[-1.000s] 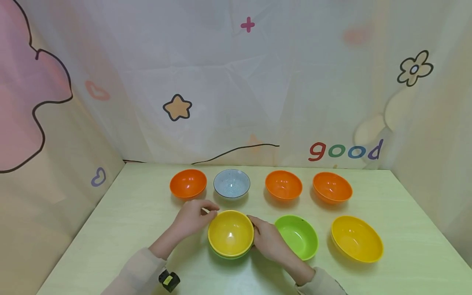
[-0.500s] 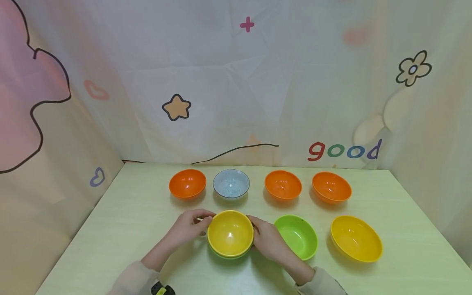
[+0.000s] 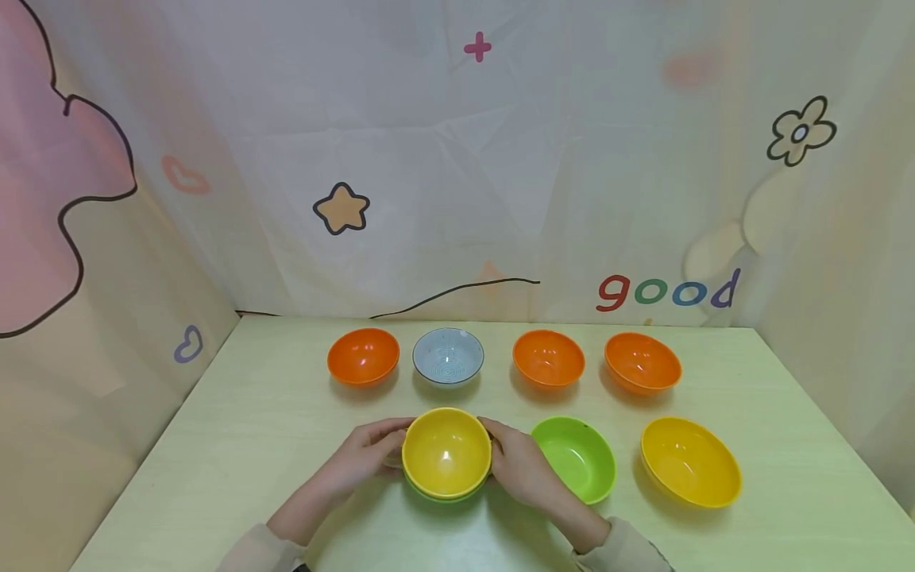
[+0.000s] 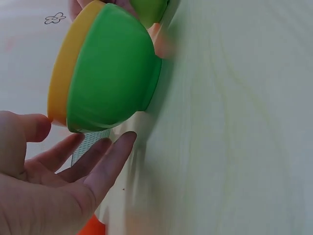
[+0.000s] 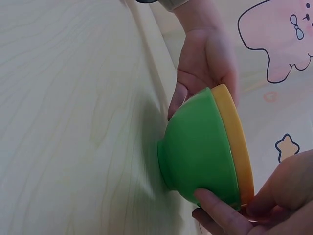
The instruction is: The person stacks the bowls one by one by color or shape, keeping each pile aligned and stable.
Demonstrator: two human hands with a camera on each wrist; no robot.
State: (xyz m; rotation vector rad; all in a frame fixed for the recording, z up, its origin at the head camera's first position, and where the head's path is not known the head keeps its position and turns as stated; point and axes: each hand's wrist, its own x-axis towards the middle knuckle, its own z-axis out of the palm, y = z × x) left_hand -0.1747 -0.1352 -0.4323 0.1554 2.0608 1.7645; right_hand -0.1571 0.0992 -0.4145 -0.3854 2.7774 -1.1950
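While the right hand point(image 3: 525, 469) and the stacked bowls point(image 5: 200, 147) have stayed put over the last second, the left hand point(image 3: 363, 459) has come down from above the rim to the stack's other side. The stack, a yellow bowl point(image 3: 446, 449) nested in a lower green bowl point(image 4: 112, 63), is now flanked from both sides, which I judge steadies it better than one hand could. The left grip is spread, thumb at the yellow rim and fingers reaching below the green wall, with no firm hold to be seen; the right grip is closed on the pair, a finger along the green wall. Whether the foot touches the tabletop point(image 3: 236, 445) or sits just off it, I cannot tell. Open wood lies left of the left hand. On the right, room looks scant: a light green bowl point(image 3: 573, 461) stands just beside that hand, its edge partly hidden, with a second yellow bowl point(image 3: 691, 462) beyond. Farther back, an orange bowl point(image 3: 363, 357), a pale blue bowl point(image 3: 448, 357), a second orange bowl point(image 3: 548, 360) and a third orange bowl point(image 3: 642, 363) form a row before the backdrop point(image 3: 443, 183), the widest gap coming right of the blue one
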